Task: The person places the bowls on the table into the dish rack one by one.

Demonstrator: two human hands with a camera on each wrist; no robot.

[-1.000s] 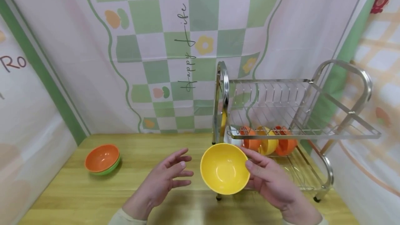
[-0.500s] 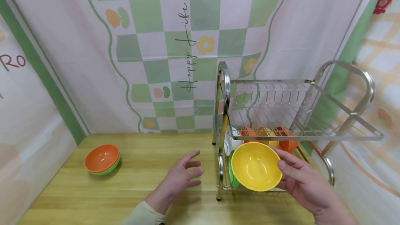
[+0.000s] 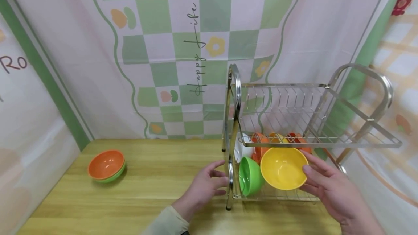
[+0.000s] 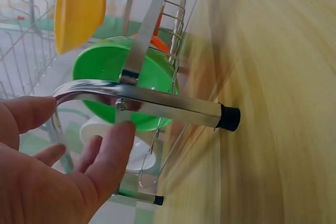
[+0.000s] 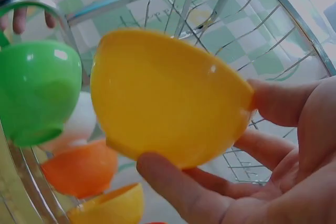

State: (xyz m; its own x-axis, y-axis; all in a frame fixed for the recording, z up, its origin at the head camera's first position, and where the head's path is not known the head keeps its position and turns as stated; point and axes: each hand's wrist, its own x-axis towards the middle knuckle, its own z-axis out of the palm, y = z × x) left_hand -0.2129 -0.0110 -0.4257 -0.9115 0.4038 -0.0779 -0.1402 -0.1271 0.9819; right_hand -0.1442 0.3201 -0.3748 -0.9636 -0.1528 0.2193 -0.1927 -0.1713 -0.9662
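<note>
My right hand (image 3: 336,193) pinches the rim of a yellow bowl (image 3: 283,169), thumb at the rim and fingers behind. The bowl is tilted, its inside facing the head camera, just in front of the rack's lower tier. In the right wrist view the yellow bowl (image 5: 168,98) shows its glossy outside. To its left a green bowl (image 3: 254,177) stands on edge in the lower tier of the metal dish rack (image 3: 320,144). My left hand (image 3: 206,188) has its fingers spread, fingertips right at the rack's left frame; the left wrist view shows them by the metal leg (image 4: 173,103).
Behind, on the lower tier, a white dish (image 3: 241,151), an orange bowl (image 3: 258,151) and other orange and yellow bowls stand in a row. At the table's left, an orange bowl (image 3: 106,164) sits in a green bowl (image 3: 112,178). A checked curtain (image 3: 183,50) hangs behind.
My right hand has carried the yellow bowl rightward across the rack's front, uncovering the green bowl. My left hand has moved right, up to the rack's left frame.
</note>
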